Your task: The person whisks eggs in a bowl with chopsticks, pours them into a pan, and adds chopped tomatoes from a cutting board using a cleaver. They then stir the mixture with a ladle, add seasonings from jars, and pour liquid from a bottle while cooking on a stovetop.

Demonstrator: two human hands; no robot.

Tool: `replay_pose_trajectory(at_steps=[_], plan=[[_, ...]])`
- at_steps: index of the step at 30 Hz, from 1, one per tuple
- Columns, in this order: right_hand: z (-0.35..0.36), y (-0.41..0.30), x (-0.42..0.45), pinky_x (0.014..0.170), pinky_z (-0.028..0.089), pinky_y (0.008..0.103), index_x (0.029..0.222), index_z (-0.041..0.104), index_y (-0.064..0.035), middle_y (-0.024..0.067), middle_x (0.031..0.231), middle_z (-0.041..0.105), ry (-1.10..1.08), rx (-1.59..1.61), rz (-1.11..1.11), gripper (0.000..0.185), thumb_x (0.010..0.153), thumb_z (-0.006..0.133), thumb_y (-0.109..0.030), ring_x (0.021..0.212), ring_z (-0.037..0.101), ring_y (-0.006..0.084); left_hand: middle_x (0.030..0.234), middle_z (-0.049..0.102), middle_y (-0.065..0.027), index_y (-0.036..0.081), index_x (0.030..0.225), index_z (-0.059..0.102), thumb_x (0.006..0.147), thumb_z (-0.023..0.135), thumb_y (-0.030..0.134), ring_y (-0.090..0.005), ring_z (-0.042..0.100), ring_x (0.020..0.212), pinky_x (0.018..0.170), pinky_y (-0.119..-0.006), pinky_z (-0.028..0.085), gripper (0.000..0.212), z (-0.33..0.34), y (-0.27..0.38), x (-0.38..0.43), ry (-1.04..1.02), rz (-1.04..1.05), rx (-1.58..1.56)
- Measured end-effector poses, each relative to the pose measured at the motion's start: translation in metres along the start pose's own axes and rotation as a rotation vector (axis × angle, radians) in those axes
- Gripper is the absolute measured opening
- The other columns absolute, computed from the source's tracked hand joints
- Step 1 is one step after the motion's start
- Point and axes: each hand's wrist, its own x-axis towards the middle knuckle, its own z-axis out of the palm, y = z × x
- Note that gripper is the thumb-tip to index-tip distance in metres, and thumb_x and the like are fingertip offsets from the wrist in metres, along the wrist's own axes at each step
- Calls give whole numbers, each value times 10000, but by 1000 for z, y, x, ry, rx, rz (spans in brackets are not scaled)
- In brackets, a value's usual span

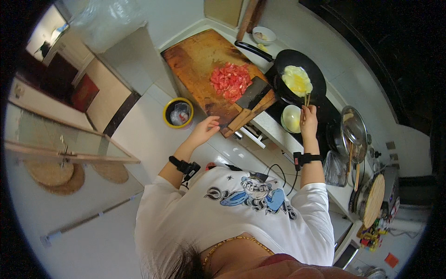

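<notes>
My right hand [308, 121] grips a pair of chopsticks [307, 99], with the tips at the near edge of a pale yellow egg [297, 81]. The egg lies spread in a black frying pan [318, 75], its middle a deeper yellow. Just below the pan stands a bowl [292, 118] with yellow residue inside. My left hand [208, 127] is empty, fingers apart, beside the near corner of a wooden cutting board [190, 52]. On the board are chopped red tomatoes [230, 81] in a pile and a cleaver [253, 93], its wooden handle towards me.
A yellow-rimmed bin [165, 113] stands on the floor left of the board. Behind the pan handle sits a small white bowl [264, 36]. At the right are a glass lid [353, 122] and a round wooden board [374, 201]. A drawer [253, 136] below the counter stands partly out.
</notes>
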Motion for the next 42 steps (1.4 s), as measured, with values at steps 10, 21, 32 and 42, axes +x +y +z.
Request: replay_pose_trajectory(at_steps=[10, 21, 32, 42], plan=[[25, -134, -30, 427, 370, 224, 1094, 476, -64, 18, 654, 526, -193, 890, 572, 304, 878, 592, -244, 479, 484, 88, 1169, 569, -88, 44, 1302, 428, 954, 504, 212, -170, 543, 1077, 901, -313, 450, 394, 26, 74, 52, -415, -15, -493], [57, -183, -49, 831, 455, 404, 1216, 492, -81, 200, 1152, 514, -423, 500, -167, 333, 888, 489, -136, 1029, 532, 375, 1075, 626, -210, -5, 1042, 506, 967, 405, 176, -270, 621, 962, 856, -366, 486, 220, 36, 75, 82, -74, -352, -835], [66, -221, -24, 703, 463, 353, 1235, 533, -101, 142, 948, 478, -52, 466, -362, 638, 669, 796, -232, 866, 508, 300, 1344, 451, -200, 2, 1169, 472, 985, 364, 261, -309, 410, 1268, 1045, -391, 354, 335, -21, 77, 111, -484, -372, -1193], [80, -267, 39, 672, 456, 347, 999, 596, -50, 152, 908, 518, 191, 410, -108, 248, 764, 600, 28, 790, 546, 309, 1344, 452, -149, 62, 1313, 417, 984, 316, 436, -241, 460, 1214, 1011, -365, 374, 508, -75, 77, 160, -804, -280, -874]])
